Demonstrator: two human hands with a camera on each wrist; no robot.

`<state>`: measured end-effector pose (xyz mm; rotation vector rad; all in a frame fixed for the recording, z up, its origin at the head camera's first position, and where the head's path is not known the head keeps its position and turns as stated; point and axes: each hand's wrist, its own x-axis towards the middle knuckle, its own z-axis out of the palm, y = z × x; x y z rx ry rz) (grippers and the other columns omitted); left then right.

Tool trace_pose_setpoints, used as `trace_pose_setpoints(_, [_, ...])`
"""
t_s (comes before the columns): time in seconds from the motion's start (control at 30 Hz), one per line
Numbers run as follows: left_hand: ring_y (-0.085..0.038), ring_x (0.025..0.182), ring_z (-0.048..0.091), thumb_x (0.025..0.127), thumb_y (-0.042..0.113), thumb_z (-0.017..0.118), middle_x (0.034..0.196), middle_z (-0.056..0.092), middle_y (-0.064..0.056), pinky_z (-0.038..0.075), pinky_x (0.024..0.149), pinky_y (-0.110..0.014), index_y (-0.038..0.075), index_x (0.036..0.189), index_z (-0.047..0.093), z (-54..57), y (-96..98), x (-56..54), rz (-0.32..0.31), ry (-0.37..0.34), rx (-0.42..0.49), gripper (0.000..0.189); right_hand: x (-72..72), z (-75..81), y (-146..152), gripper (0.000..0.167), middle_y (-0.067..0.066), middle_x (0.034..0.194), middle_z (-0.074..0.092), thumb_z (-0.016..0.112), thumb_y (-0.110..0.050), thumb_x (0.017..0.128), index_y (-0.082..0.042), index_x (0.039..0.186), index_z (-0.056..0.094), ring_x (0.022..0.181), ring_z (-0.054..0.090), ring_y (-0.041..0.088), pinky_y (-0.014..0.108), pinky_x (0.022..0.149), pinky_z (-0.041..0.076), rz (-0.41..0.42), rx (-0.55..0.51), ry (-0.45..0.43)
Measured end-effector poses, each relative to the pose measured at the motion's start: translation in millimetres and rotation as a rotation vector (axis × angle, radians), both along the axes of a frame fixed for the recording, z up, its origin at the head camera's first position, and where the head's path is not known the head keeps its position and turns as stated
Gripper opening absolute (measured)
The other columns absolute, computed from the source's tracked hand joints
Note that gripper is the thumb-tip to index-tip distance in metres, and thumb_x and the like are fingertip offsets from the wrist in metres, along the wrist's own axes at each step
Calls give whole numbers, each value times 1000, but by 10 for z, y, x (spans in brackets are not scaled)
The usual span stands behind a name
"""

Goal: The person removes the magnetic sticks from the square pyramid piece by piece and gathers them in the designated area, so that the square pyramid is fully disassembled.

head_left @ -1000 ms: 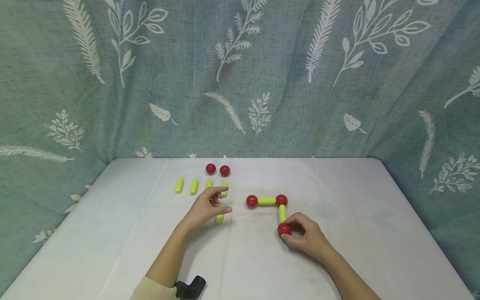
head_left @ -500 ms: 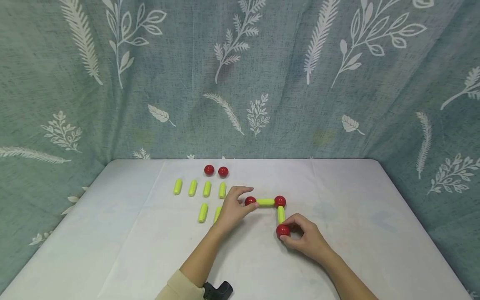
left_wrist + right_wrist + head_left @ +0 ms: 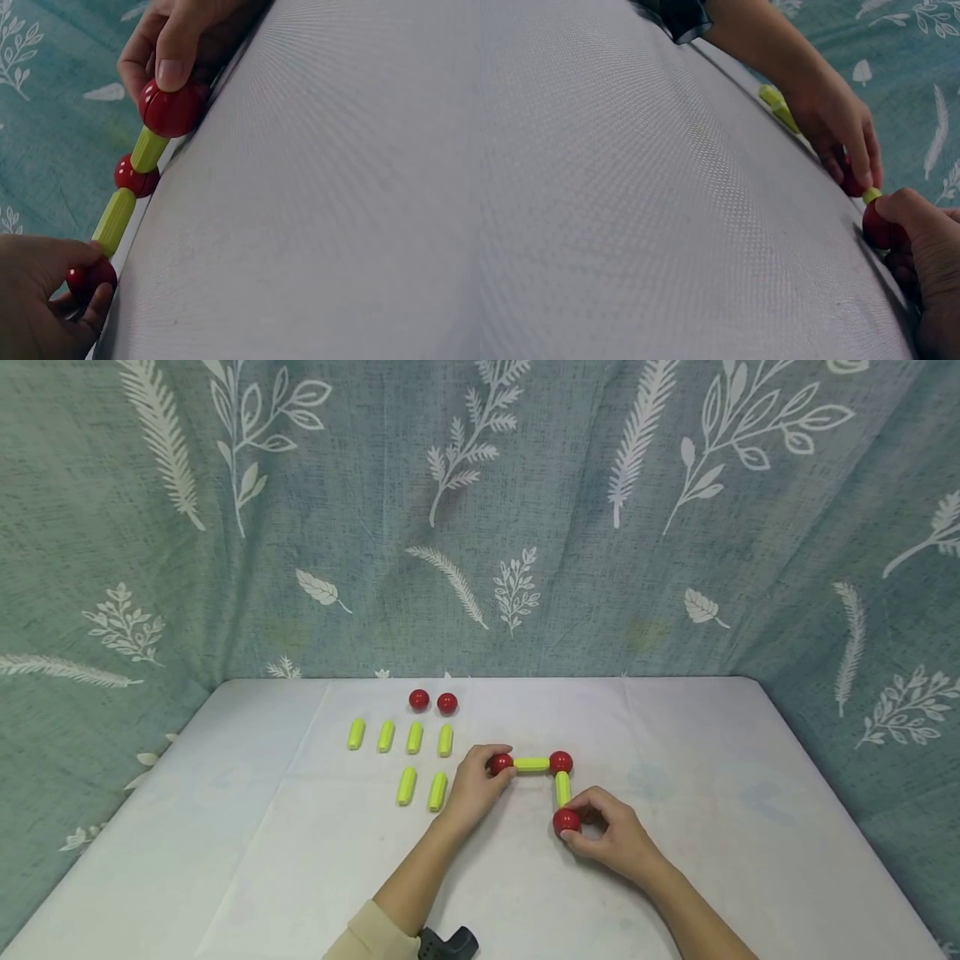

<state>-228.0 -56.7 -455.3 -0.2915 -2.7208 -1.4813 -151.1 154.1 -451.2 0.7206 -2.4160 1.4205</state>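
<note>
Three red balls and two yellow-green rods form an L on the white table. My left hand (image 3: pixel 474 787) pinches the left end ball (image 3: pixel 501 764) between thumb and fingers. From there a rod (image 3: pixel 532 765) runs right to the corner ball (image 3: pixel 561 762). A second rod (image 3: pixel 562 789) comes down toward me to the near end ball (image 3: pixel 566 822), which my right hand (image 3: pixel 618 837) grips by thumb and forefinger. In the left wrist view both hands hold the joined chain at its two ends, with the corner ball (image 3: pixel 136 175) between them.
Two loose red balls (image 3: pixel 432 701) lie at the back of the table (image 3: pixel 675 735). Several loose yellow-green rods (image 3: pixel 414 737) lie in two rows left of the L. A leaf-patterned curtain (image 3: pixel 570 527) hangs behind the table.
My left hand has moved right from over the loose rods to the left end ball and closed its fingers on it. My right hand keeps its hold on the near ball.
</note>
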Motion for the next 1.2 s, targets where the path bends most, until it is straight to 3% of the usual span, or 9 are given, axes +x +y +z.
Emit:
trace_pose_setpoints(0.23, [-22, 95, 54, 88, 9, 61, 102, 51, -11, 49, 87, -37, 7, 106, 62, 6, 31, -14, -57, 84, -180, 18, 6, 9, -4, 30, 8, 87, 64, 77, 7, 68, 0, 92, 61, 75, 59, 18, 31, 65, 53, -1, -2, -5])
trace_pose_setpoints(0.43, [-23, 95, 48, 85, 8, 62, 101, 48, -9, 46, 86, -37, 10, 100, 64, -8, 62, -18, -31, 87, -203, 15, 11, 6, -2, 30, 8, 87, 64, 78, 7, 68, 0, 92, 62, 75, 60, 18, 31, 65, 53, 2, -5, 3])
trace_pose_setpoints(0.63, [-26, 103, 50, 86, 7, 66, 105, 48, -11, 47, 91, -38, 8, 104, 64, -12, 54, -1, -13, 91, -117, 18, 9, 6, -4, 30, 8, 87, 64, 77, 8, 68, 0, 92, 62, 75, 60, 19, 31, 65, 53, 2, -5, 0])
trace_pose_setpoints(0.87, [-24, 107, 54, 87, 13, 68, 115, 49, -12, 51, 90, -35, 5, 124, 58, 106, 13, -4, 1, 63, -30, 39, 12, 12, -9, 30, 7, 86, 64, 77, 7, 68, 0, 92, 62, 75, 59, 18, 30, 66, 53, -6, 4, -12])
trace_pose_setpoints(1.03, [-20, 98, 58, 87, 15, 68, 117, 53, -9, 53, 82, -28, 5, 127, 56, 142, -99, -62, 36, 118, 68, 43, 10, 12, -8, 30, 7, 86, 64, 77, 7, 68, 0, 92, 62, 75, 59, 18, 30, 66, 53, -5, 6, -11])
trace_pose_setpoints(1.2, [-18, 101, 58, 87, 15, 68, 117, 53, -7, 52, 84, -28, 10, 125, 57, 167, -232, -93, 103, 198, 116, 40, 13, 16, -5, 30, 8, 87, 64, 77, 8, 68, 0, 92, 61, 76, 60, 20, 30, 66, 53, 2, 5, -9])
